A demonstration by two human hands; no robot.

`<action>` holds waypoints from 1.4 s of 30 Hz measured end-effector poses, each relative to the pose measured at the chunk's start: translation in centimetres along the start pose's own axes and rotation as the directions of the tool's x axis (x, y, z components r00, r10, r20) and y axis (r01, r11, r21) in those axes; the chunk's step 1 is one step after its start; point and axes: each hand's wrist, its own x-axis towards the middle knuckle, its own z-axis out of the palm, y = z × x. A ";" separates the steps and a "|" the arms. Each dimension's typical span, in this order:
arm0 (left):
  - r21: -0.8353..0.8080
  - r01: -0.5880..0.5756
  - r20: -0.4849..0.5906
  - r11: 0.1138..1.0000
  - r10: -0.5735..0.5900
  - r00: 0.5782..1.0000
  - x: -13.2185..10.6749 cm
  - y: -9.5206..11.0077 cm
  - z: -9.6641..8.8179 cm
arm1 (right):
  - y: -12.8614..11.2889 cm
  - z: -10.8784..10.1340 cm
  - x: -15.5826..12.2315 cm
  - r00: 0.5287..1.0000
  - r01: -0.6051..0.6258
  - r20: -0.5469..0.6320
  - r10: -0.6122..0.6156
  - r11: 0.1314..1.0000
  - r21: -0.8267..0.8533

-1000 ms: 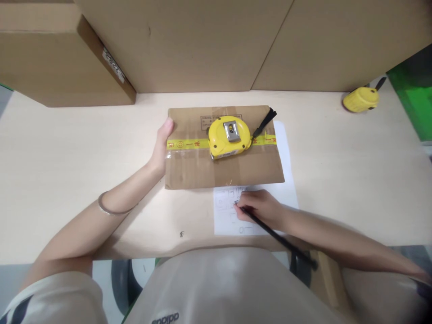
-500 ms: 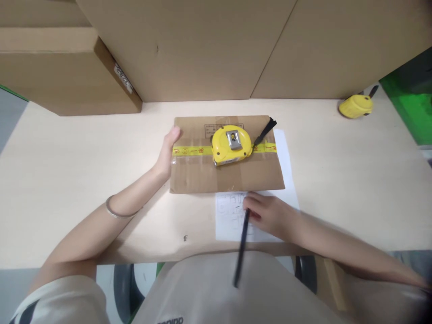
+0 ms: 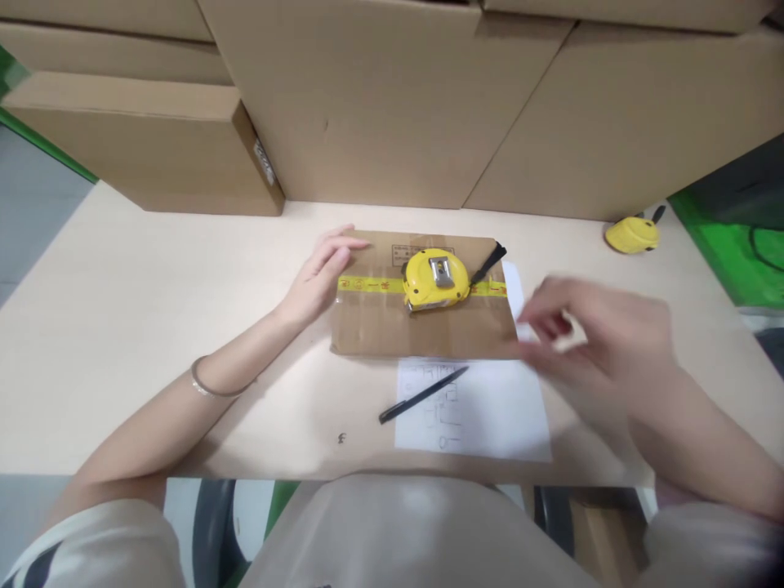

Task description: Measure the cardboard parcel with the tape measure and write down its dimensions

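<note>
A flat cardboard box lies on the table with yellow printed tape across its top. On it sits a yellow tape measure with a metal clip and a black strap. My left hand rests at the box's upper left corner, fingers stretched over its edge. Blurred by motion, my right hand is at the box's right side, thumb and fingers apart with nothing between them. A black pen lies across a white sheet of paper with line drawings, partly under the box.
Large cardboard boxes stand along the back of the table. A smaller box with a label is at the back left. Another yellow tape measure sits at the back right.
My right hand has let go of the pen, which now lies on the paper, and has moved right and up to the box's right side. My left fingers have stretched over the box's corner.
</note>
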 end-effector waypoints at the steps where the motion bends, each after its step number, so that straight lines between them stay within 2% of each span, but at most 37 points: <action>1: -0.014 0.015 0.009 1.000 -0.015 1.000 0.0 -0.2 0.1 | 0.8 0.6 1.3 0.998 -0.019 -0.065 0.016 0.999 -0.040; 2: -0.038 0.024 0.015 0.999 -0.023 1.000 0.0 -0.5 0.2 | 1.7 1.4 2.5 0.997 -0.013 -0.073 0.008 0.998 -0.062; 5: -0.168 0.022 0.030 0.986 -0.017 0.999 -0.1 -1.0 0.7 | 3.5 3.8 5.0 0.987 0.000 0.158 0.005 0.999 -0.036; 7: -0.271 0.034 0.054 0.962 -0.020 0.998 -0.2 -1.1 0.9 | 3.5 4.9 5.9 0.971 -0.001 0.239 -0.014 0.998 0.062; 10: -0.330 0.040 0.071 0.943 -0.017 0.997 -0.1 -0.8 1.1 | 2.0 5.8 6.7 0.975 -0.025 0.219 -0.020 0.979 0.203; 12: -0.354 0.039 0.071 0.934 -0.015 0.997 0.0 -0.6 1.1 | 0.4 6.4 7.7 0.976 -0.006 0.212 -0.044 0.973 0.231; 15: -0.438 0.132 0.123 0.889 -0.086 0.989 0.0 -0.9 1.1 | -1.8 7.1 9.6 0.961 0.114 0.232 -0.150 0.980 0.162; 17: -0.457 0.170 0.159 0.873 -0.108 0.981 0.1 -1.4 0.8 | -3.0 7.3 10.7 0.948 0.153 0.274 -0.162 0.987 0.054; 18: -0.434 0.149 0.163 0.889 -0.085 0.983 0.1 -1.8 0.6 | -3.3 7.2 11.0 0.946 0.154 0.290 -0.146 0.988 -0.004; 20: -0.357 0.063 0.167 0.932 -0.003 0.986 0.1 -2.4 0.0 | -3.2 6.7 10.7 0.949 0.137 0.296 -0.107 0.987 -0.084; 22: -0.279 -0.009 0.189 0.960 0.064 0.980 0.2 -2.8 -0.5 | -2.1 5.4 9.2 0.961 0.105 0.267 -0.076 0.990 -0.094; 26: -0.265 -0.011 0.247 0.964 0.079 0.966 0.3 -2.7 -0.8 | 2.7 0.8 4.1 0.976 -0.074 0.202 0.082 0.996 -0.049; 29: -0.306 0.004 0.247 0.952 0.075 0.966 0.3 -2.4 -0.6 | 6.4 -2.3 -0.1 0.955 -0.228 0.176 0.240 0.970 -0.086; 31: -0.305 0.000 0.234 0.952 0.075 0.969 0.2 -2.3 -0.5 | 7.8 -3.2 -2.1 0.927 -0.336 0.139 0.348 0.936 -0.102; 33: -0.290 -0.004 0.215 0.957 0.070 0.974 0.2 -2.3 -0.5 | 8.2 -3.2 -3.3 0.902 -0.413 0.100 0.419 0.908 -0.074; 35: -0.279 -0.004 0.203 0.960 0.063 0.977 0.2 -2.3 -0.6 | 7.7 -3.1 -3.5 0.903 -0.420 0.071 0.423 0.906 -0.059; 37: -0.277 -0.004 0.204 0.961 0.063 0.977 0.2 -2.3 -0.8 | 6.8 -3.3 -2.8 0.922 -0.373 0.071 0.382 0.921 -0.111; 40: -0.263 -0.019 0.212 0.965 0.077 0.974 0.3 -2.4 -0.8 | 5.0 -3.3 -0.1 0.964 -0.222 0.112 0.239 0.963 -0.152; 42: -0.243 -0.042 0.205 0.969 0.094 0.974 0.3 -2.6 -0.6 | 3.4 -2.0 2.6 0.978 -0.119 0.157 0.135 0.987 -0.107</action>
